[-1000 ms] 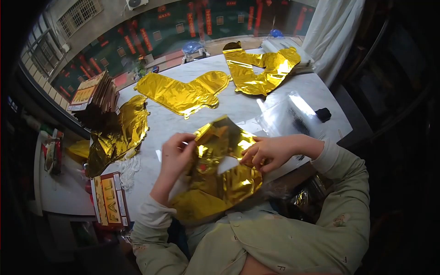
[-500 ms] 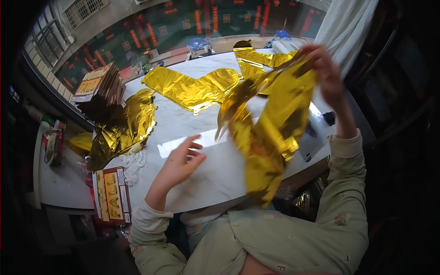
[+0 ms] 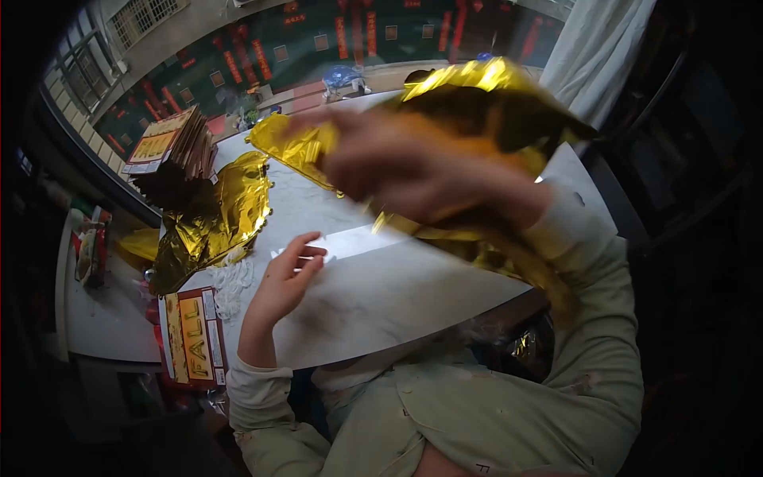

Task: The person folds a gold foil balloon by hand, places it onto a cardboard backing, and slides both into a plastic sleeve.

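Observation:
My right hand [image 3: 389,171], smeared by motion, is stretched across the middle of the table. A flat, uninflated gold foil balloon [image 3: 497,95] swings along with it, spread behind the hand and around the forearm; the exact grip point is blurred. Over the near left part of the table, my left hand [image 3: 286,278] is held with its fingers apart and slightly curled, with nothing in it. Another flat gold foil balloon [image 3: 282,147] lies beyond, partly covered by my right hand. Further left, a crumpled gold foil balloon [image 3: 238,199] hangs over the table's left side.
A stack of printed packages [image 3: 163,143] stands at the far left beside the window. One package marked FALL [image 3: 193,336] lies at the near left corner, next to white ribbon [image 3: 230,286]. A white curtain [image 3: 592,63] hangs at the right, and a side shelf [image 3: 103,322] is at the left.
My right hand has swept from the far right to the middle left, and the gold foil balloon has swung with it. My left hand has drawn slightly left and down.

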The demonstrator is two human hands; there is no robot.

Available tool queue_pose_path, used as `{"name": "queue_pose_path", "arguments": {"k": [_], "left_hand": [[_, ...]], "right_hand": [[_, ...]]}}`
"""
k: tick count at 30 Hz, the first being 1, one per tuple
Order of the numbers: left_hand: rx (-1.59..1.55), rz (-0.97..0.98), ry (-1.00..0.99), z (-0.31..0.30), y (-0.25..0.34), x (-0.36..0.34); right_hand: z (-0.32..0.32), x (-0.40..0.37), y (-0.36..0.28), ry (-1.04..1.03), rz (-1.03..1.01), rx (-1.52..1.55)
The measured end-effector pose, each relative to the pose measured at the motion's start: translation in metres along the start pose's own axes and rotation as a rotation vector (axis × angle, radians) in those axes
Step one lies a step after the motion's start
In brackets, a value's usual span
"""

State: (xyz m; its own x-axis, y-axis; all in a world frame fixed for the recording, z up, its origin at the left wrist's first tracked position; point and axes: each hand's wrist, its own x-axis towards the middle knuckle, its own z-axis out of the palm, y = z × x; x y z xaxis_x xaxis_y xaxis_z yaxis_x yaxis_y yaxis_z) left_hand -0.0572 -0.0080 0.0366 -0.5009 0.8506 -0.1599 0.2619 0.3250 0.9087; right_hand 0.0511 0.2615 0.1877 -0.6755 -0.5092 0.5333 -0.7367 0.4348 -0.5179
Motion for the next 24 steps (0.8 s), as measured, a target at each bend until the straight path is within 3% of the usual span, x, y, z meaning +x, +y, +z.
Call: {"name": "queue_pose_path", "arguments": {"k": [1, 2, 5, 8, 10, 11, 14, 15, 17, 18, 19, 21, 23, 24], "left_hand": [[-0.027, 0.064, 0.155, -0.01, -0.023, 0.002], [-0.058, 0.132, 0.308, -0.016, -0.035, 0.003], [0.081, 0.109, 0.374, -0.026, -0.016, -0.006], [0.265, 0.107, 0.449, -0.025, -0.01, -0.006], [0.315, 0.155, 0.453, -0.019, -0.002, -0.005], [0.3, 0.196, 0.478, -0.012, 0.002, -0.004], [0.483, 0.241, 0.452, 0.007, 0.012, -0.008], [0.5, 0.278, 0.4, 0.016, 0.012, -0.012], [0.609, 0.343, 0.232, 0.03, 0.011, -0.02], [0.666, 0.371, 0.16, 0.037, 0.009, -0.026], [0.718, 0.341, 0.049, 0.039, 0.001, -0.03], [0.818, 0.346, 0.016, 0.045, -0.005, -0.039], [0.802, 0.306, -0.03, 0.043, -0.004, -0.048], [0.816, 0.295, -0.052, 0.041, 0.0, -0.054]], "right_hand": [[0.08, -0.012, 0.03, 0.039, -0.095, 0.115], [0.106, -0.02, 0.031, -0.058, -0.056, 0.082], [0.177, -0.044, 0.055, -0.055, -0.151, 0.119], [0.198, -0.051, 0.062, 0.02, -0.149, 0.068], [0.195, -0.053, 0.056, 0.091, 0.12, 0.205], [0.194, -0.055, 0.06, 0.114, 0.099, 0.072], [0.178, -0.065, 0.032, 0.128, 0.358, -0.069], [0.173, -0.074, 0.031, 0.128, 0.363, -0.072], [0.162, -0.097, 0.027, 0.073, 0.475, -0.499], [0.157, -0.112, 0.025, 0.069, 0.482, -0.501], [0.154, -0.128, 0.024, -0.028, 0.57, -0.495], [0.14, -0.133, 0.021, -0.124, 0.659, -0.489], [0.103, -0.117, 0.014, -0.542, 0.909, -0.071], [0.1, -0.123, 0.021, -0.543, 0.91, -0.068]]}}
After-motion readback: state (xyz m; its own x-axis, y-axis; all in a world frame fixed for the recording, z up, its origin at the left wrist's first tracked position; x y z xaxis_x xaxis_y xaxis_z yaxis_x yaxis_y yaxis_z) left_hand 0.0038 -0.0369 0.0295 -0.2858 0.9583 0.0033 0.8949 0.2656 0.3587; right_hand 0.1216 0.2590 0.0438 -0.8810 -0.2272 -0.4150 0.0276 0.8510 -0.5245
